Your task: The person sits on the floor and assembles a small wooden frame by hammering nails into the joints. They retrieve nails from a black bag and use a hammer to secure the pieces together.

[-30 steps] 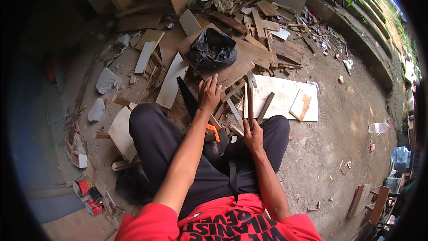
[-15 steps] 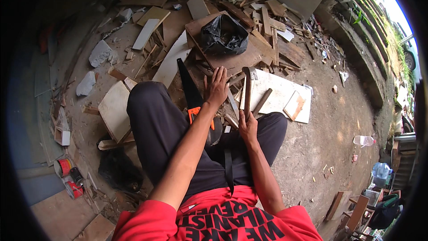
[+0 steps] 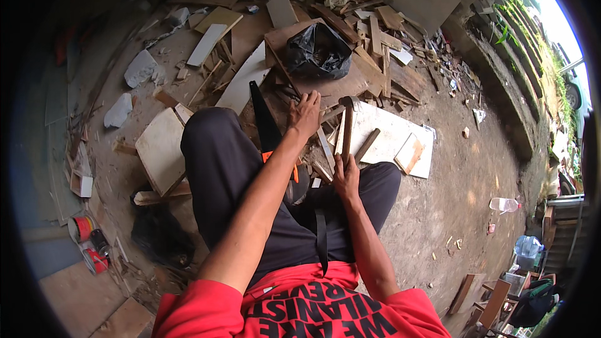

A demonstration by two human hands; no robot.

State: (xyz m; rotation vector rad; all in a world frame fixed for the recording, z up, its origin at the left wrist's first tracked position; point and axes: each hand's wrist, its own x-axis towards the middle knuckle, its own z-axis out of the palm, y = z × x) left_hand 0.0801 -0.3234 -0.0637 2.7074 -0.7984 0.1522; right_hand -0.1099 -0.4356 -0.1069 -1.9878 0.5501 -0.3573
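My right hand grips the lower end of a hammer's wooden handle; its metal head points away from me. To the left, my left hand bends its fingers together at the near edge of a brown board. What lies inside those fingers is hidden. A short wooden stick shows right beside that hand. Between my legs, a handsaw with a black blade and orange handle points away, partly covered by my left forearm. Another dark wooden stick rests on a white panel beyond the hammer.
A black plastic bag stands open on the brown board. Scrap wood lies heaped behind it. White rubble chunks and a pale board are on the left. A plastic bottle and a water jug are at the right.
My left hand's fingers have bent from stretched out and spread to curled. The right hand still holds the hammer in nearly the same place. The view has shifted slightly.
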